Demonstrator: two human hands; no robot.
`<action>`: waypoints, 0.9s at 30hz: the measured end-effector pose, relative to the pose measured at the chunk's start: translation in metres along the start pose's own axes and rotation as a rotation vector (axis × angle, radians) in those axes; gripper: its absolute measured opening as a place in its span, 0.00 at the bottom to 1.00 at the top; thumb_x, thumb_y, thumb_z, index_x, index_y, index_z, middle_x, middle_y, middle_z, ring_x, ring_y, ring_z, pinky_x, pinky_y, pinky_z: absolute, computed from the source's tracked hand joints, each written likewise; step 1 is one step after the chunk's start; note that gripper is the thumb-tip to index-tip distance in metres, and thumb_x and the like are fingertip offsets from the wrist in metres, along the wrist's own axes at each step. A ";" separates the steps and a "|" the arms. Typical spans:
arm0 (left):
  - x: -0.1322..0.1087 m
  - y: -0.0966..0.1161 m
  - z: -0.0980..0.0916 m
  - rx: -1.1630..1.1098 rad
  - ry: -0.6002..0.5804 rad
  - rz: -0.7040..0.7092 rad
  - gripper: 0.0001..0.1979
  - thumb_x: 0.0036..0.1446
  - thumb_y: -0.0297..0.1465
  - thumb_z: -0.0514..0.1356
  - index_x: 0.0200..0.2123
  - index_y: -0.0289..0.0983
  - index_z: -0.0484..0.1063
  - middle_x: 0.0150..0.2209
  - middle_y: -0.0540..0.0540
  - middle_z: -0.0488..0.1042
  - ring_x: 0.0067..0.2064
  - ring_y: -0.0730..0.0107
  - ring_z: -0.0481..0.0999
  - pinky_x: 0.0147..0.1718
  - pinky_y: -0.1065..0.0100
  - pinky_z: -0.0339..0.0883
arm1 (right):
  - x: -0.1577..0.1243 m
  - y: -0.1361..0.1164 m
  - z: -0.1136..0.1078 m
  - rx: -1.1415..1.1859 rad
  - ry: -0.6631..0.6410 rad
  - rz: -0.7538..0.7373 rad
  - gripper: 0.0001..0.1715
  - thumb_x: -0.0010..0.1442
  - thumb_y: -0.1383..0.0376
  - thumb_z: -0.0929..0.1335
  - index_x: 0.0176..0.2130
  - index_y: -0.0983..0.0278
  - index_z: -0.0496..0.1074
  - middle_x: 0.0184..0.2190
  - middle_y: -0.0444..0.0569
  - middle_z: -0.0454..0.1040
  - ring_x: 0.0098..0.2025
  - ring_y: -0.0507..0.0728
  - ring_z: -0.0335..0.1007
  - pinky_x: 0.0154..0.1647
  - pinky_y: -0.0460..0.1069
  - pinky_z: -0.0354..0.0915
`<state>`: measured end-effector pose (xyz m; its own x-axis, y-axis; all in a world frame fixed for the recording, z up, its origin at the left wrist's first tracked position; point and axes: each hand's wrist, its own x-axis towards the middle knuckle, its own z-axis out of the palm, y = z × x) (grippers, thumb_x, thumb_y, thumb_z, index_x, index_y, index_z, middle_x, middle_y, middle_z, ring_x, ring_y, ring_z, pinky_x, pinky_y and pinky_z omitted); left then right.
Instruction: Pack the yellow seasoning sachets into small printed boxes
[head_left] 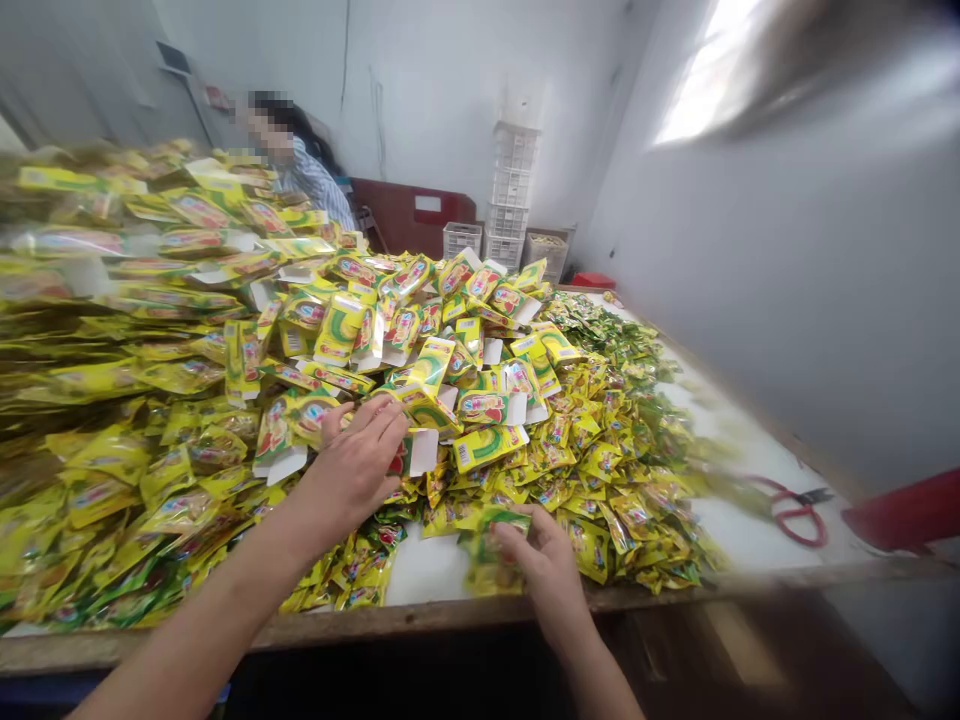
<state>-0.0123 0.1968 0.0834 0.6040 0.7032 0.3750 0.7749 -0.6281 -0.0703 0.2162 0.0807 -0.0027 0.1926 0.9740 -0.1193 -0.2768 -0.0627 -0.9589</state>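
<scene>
My left hand (pixel 364 455) reaches over the heap of small yellow-green cartons (pixel 484 405), many with white end flaps sticking out. Its fingers are spread and bent down onto the cartons, and a carton with a red panel and white flap (pixel 422 452) shows beside the thumb and forefinger. Near the table's front edge, my right hand (pixel 546 558) is closed on a yellow-green packet (pixel 499 548), blurred and partly covered by the fingers. Small filled yellow packets (pixel 600 460) lie in a loose pile just beyond that hand.
A tall stack of yellow bags (pixel 135 380) rises at left. Red-handled scissors (pixel 799 520) and a red object (pixel 907 510) are at right on the white tabletop (pixel 739 460). White crates (pixel 514 190) stand behind. A person in a striped shirt (pixel 319 185) sits at the back left.
</scene>
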 end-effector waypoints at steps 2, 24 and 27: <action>-0.014 0.022 0.007 -0.146 0.026 -0.066 0.27 0.46 0.27 0.63 0.52 0.35 0.67 0.51 0.35 0.73 0.54 0.45 0.69 0.55 0.45 0.55 | 0.002 -0.014 0.005 -0.054 0.082 -0.091 0.17 0.56 0.55 0.72 0.41 0.64 0.71 0.25 0.43 0.70 0.23 0.52 0.64 0.17 0.44 0.64; -0.076 0.092 0.077 -1.443 0.050 -0.551 0.11 0.57 0.37 0.61 0.43 0.40 0.70 0.38 0.48 0.75 0.42 0.61 0.74 0.40 0.66 0.68 | 0.030 -0.050 0.040 -0.980 -0.398 -0.574 0.09 0.56 0.73 0.69 0.37 0.60 0.74 0.30 0.43 0.72 0.34 0.54 0.67 0.34 0.46 0.61; -0.082 0.086 0.071 -1.468 0.033 -0.589 0.11 0.56 0.37 0.63 0.41 0.40 0.72 0.37 0.48 0.76 0.40 0.63 0.73 0.38 0.68 0.68 | 0.029 -0.039 0.044 -1.075 -0.447 -0.701 0.08 0.56 0.71 0.71 0.26 0.62 0.75 0.37 0.48 0.72 0.42 0.57 0.65 0.41 0.50 0.62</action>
<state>0.0182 0.1087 -0.0189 0.2767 0.9598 0.0463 0.0302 -0.0569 0.9979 0.1908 0.1214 0.0427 -0.3875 0.8450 0.3685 0.6571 0.5336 -0.5325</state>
